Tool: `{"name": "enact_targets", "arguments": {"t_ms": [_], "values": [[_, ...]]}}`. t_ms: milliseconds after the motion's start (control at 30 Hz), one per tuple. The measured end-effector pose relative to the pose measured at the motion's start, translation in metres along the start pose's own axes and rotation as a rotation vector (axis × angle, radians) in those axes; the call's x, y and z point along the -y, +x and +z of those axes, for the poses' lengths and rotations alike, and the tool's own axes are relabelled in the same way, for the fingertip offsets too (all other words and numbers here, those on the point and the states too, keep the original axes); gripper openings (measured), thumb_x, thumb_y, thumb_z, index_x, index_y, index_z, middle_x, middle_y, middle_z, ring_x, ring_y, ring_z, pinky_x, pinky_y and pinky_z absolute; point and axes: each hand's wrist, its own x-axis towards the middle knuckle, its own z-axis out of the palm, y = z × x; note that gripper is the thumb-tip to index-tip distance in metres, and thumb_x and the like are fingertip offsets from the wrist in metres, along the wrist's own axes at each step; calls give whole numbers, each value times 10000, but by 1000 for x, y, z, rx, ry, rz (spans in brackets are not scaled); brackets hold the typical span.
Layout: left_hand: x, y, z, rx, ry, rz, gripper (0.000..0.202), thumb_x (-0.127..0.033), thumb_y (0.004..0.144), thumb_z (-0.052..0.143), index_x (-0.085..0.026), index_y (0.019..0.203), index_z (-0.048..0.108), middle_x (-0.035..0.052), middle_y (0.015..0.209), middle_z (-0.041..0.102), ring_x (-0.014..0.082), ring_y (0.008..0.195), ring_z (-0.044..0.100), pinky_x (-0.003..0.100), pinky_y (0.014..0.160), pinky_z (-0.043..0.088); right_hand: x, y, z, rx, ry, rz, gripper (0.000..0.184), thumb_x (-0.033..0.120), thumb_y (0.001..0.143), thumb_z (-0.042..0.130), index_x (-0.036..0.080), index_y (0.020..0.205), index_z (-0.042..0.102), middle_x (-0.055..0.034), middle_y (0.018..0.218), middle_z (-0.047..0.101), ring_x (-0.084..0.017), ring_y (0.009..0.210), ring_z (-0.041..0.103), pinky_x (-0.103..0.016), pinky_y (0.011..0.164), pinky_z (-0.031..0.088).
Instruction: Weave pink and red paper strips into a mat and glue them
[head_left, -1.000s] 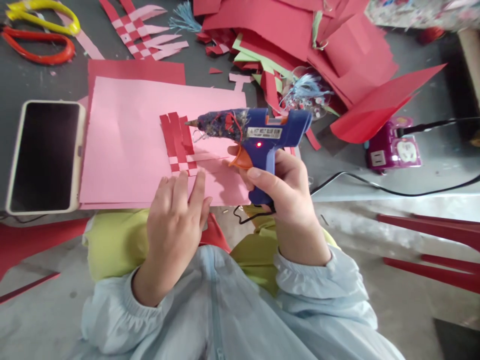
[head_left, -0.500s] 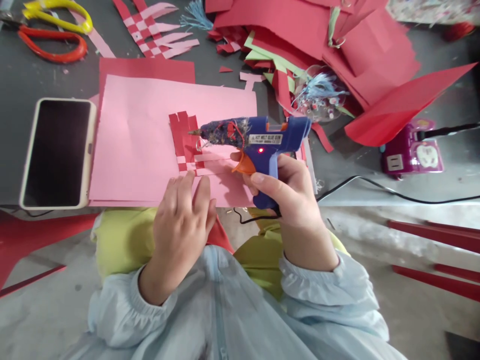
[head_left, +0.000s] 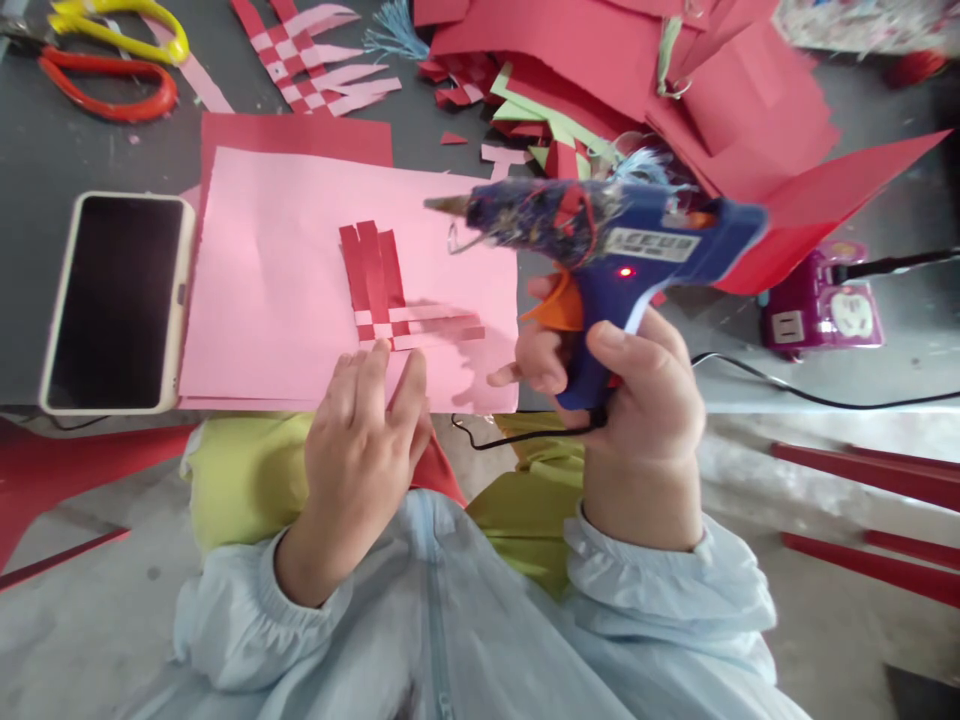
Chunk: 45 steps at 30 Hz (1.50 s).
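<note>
My right hand (head_left: 622,370) is wrapped round the handle of a blue hot glue gun (head_left: 652,235), with its nozzle pointing left and its red light lit. The gun is raised above the right part of a pink paper sheet (head_left: 262,280). On that sheet lies a small weave of red paper strips (head_left: 371,270) and pink paper strips (head_left: 442,318), crossing in a checker pattern at the lower left corner. My left hand (head_left: 364,430) lies flat, fingers stretched out, with its fingertips at the lower edge of the weave.
A smartphone (head_left: 116,300) lies left of the sheets. Behind it are scissors (head_left: 109,90) with yellow and red handles. A larger checkered weave (head_left: 300,60), piled red paper (head_left: 555,50) and a purple power adapter (head_left: 825,300) with a black cord (head_left: 795,395) are also on the table.
My right hand has lifted the glue gun up and to the right, away from the woven strips, which are now uncovered. My left hand has barely moved.
</note>
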Motion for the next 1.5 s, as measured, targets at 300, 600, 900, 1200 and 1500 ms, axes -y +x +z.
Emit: {"name": "enact_targets", "arguments": {"t_ms": [300,600,900,1200,1500], "values": [[2,1,0,-22,8,23,404,-236,932,582,-136,1322,618,196,1248,661,303,1098,650,458,1012,547,22,-8,-12,-169,-42,23,110,265,812,653,178,878,672,36,466,542,-102,361,461,-207,327,367],[0,-1,1,-8,38,5,399,-230,937,542,-155,1321,619,189,1260,657,316,1157,624,441,994,537,22,-18,-25,-137,-95,62,199,241,845,648,163,1011,726,34,479,560,-115,359,525,-215,339,357],[3,0,5,-83,8,12,493,-284,963,532,-63,1403,550,190,1202,675,295,1102,638,394,981,514,24,-28,-39,-98,-134,133,102,215,860,625,169,935,678,44,492,558,-101,377,506,-211,369,420],[6,2,5,-85,-93,-118,465,-246,978,458,-112,1417,538,154,1175,690,256,1030,650,374,919,513,25,-28,-36,89,-302,317,117,288,850,598,171,839,607,49,474,574,-99,350,517,-203,341,443],[5,0,5,-83,-100,-116,483,-214,960,458,-94,1423,523,171,1212,676,265,1084,638,385,952,510,18,-23,-10,170,-417,430,119,239,852,579,208,766,504,58,501,592,-88,375,548,-200,372,479]]}}
